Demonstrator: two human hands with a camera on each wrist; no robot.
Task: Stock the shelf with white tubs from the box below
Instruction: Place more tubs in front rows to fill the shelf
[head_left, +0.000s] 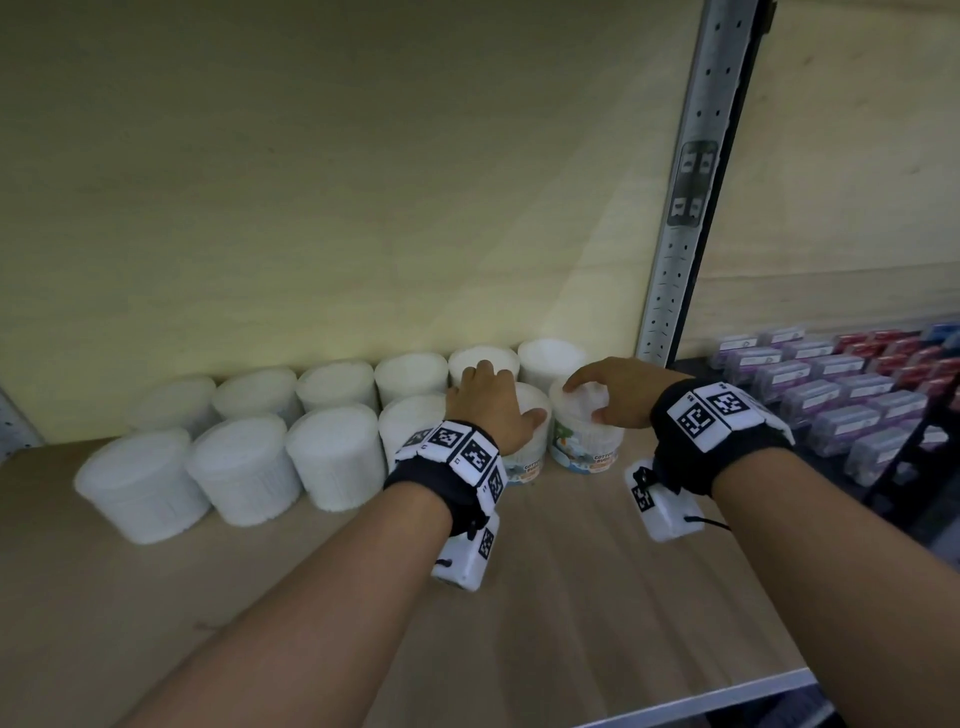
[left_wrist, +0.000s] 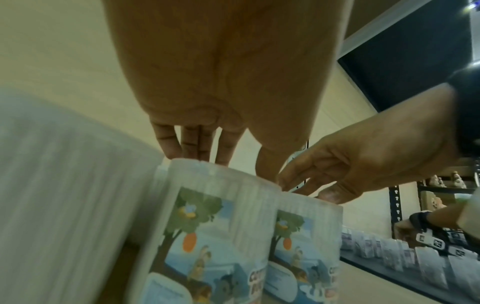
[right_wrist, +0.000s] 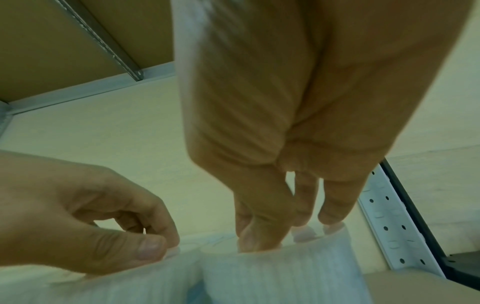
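Two rows of white tubs (head_left: 332, 457) stand on the wooden shelf (head_left: 571, 597) against its back wall. My left hand (head_left: 509, 392) grips from above the lid of a labelled tub (head_left: 527, 465) at the right end of the front row. My right hand (head_left: 586, 400) holds the lid of the tub beside it (head_left: 587, 441), thumb in front and fingers behind. In the left wrist view both tubs (left_wrist: 207, 226) (left_wrist: 306, 236) stand side by side, upright, picture labels facing out. In the right wrist view my fingertips (right_wrist: 332, 218) rest on the lid rim. The box is out of view.
A perforated metal upright (head_left: 675, 260) stands just right of the tubs. Beyond it, a lower dark shelf holds rows of purple and red packets (head_left: 831, 395). Bare shelf board lies in front of the tubs, up to the white front edge (head_left: 727, 693).
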